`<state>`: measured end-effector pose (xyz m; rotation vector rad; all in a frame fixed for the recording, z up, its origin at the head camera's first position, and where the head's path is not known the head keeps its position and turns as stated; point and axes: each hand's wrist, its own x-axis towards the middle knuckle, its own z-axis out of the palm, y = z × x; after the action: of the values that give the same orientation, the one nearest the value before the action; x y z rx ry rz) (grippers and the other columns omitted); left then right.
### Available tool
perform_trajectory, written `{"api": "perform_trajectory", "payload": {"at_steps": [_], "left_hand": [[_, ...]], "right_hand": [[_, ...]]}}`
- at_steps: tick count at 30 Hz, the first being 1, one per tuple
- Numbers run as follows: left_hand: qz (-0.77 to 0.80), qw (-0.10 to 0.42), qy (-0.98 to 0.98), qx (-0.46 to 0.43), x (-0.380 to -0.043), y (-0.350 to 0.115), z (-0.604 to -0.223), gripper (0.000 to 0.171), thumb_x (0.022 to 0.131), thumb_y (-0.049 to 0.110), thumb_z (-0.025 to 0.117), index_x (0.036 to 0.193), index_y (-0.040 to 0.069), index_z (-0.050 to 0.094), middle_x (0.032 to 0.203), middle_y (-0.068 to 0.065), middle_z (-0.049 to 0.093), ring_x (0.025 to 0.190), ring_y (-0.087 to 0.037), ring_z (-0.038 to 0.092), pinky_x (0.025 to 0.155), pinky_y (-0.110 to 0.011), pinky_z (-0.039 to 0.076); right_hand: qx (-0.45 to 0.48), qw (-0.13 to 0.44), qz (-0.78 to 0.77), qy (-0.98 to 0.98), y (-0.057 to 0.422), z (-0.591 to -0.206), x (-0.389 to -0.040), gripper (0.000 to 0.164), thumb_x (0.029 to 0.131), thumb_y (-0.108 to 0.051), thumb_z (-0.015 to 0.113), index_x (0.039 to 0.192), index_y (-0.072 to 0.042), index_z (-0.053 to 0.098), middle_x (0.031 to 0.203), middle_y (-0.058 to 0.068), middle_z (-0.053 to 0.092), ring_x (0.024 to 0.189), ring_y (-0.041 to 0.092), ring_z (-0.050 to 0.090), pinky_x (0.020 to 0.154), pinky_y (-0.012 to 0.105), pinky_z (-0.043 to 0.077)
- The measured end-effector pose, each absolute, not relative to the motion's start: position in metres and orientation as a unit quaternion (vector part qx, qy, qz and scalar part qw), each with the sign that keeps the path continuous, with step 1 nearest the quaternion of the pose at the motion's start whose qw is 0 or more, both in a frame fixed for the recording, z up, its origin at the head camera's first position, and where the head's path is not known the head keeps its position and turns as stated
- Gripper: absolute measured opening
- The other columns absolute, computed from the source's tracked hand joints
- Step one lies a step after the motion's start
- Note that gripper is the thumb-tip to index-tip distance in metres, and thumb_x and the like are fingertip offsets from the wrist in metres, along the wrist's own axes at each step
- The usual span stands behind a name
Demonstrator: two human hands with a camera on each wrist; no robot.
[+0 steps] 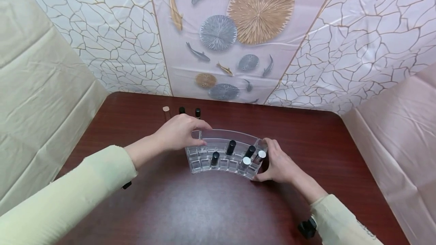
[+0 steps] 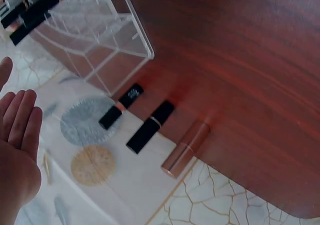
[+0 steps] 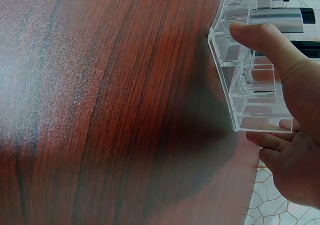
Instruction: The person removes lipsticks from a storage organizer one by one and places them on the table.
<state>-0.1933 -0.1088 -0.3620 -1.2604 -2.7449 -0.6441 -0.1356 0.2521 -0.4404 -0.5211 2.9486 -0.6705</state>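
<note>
While the right hand (image 1: 280, 165) grasps the right end of the clear organizer (image 1: 223, 163), its grip spans that end, with the thumb at the front corner and the fingers toward the rear. The left hand (image 1: 177, 131) is above the organizer's left end; its grip is released, with thumb and forefinger spread well apart and the other fingers extended. Contact between the left hand and the organizer cannot be determined.

The organizer is a single transparent, arc-shaped unit with stepped rows of compartments. It is located at the middle of the desk (image 1: 204, 207), with its inner curve toward the person. Visible contents: three black tubes (image 1: 231, 147) and two silver-topped tubes (image 1: 246, 162), five in total. Both silver-topped tubes are in the right-hand portion, near the right hand.

Outside the organizer, beyond the left hand, three tubes stand upright in a row: two black lipsticks (image 2: 150, 127) and one rose-gold lipstick (image 2: 186, 149)
</note>
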Motion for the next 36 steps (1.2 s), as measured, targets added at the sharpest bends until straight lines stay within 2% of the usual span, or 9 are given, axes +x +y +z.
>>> {"api": "perform_trajectory", "payload": {"at_steps": [4,10,18,28,36], "left_hand": [[-0.206,0.023,-0.883,-0.422,-0.187,-0.103,-0.369,0.043,0.086,0.030,0.091,0.125,0.015,0.079,0.117,0.000,0.080,0.097,-0.018,0.077,0.086,-0.041,0.061],[-0.208,0.027,-0.874,-0.439,-0.181,-0.097,-0.382,0.045,0.086,0.033,0.091,0.125,0.014,0.079,0.119,-0.001,0.080,0.107,-0.018,0.077,0.090,-0.039,0.061],[-0.208,0.019,-0.867,-0.452,-0.174,-0.090,-0.397,0.045,0.087,0.033,0.091,0.125,0.013,0.079,0.122,-0.002,0.079,0.112,-0.018,0.076,0.093,-0.036,0.061],[-0.199,0.046,-0.865,-0.459,-0.172,-0.087,-0.410,0.042,0.085,0.034,0.091,0.121,0.016,0.080,0.118,0.003,0.080,0.108,-0.014,0.077,0.091,-0.040,0.060],[-0.203,0.047,-0.867,-0.453,-0.174,-0.087,-0.417,0.041,0.086,0.034,0.090,0.121,0.016,0.080,0.117,0.003,0.081,0.108,-0.015,0.077,0.092,-0.040,0.060]], "right_hand": [[-0.171,0.036,-0.219,0.960,0.252,-0.440,-0.136,0.125,0.059,-0.040,0.103,0.150,0.009,0.033,0.137,0.029,0.048,0.109,0.039,0.064,0.096,0.057,0.056],[-0.176,0.029,-0.219,0.959,0.252,-0.441,-0.136,0.125,0.058,-0.039,0.103,0.150,0.010,0.033,0.136,0.029,0.049,0.110,0.039,0.064,0.097,0.056,0.055],[-0.177,0.021,-0.217,0.960,0.253,-0.443,-0.136,0.125,0.056,-0.040,0.103,0.149,0.008,0.034,0.133,0.027,0.050,0.108,0.039,0.065,0.095,0.056,0.056],[-0.181,0.016,-0.217,0.959,0.253,-0.444,-0.136,0.124,0.056,-0.040,0.103,0.148,0.007,0.034,0.131,0.027,0.051,0.105,0.038,0.065,0.094,0.056,0.057],[-0.183,0.016,-0.218,0.959,0.253,-0.444,-0.136,0.125,0.055,-0.040,0.103,0.148,0.008,0.035,0.131,0.027,0.051,0.105,0.038,0.065,0.093,0.056,0.057]]}}
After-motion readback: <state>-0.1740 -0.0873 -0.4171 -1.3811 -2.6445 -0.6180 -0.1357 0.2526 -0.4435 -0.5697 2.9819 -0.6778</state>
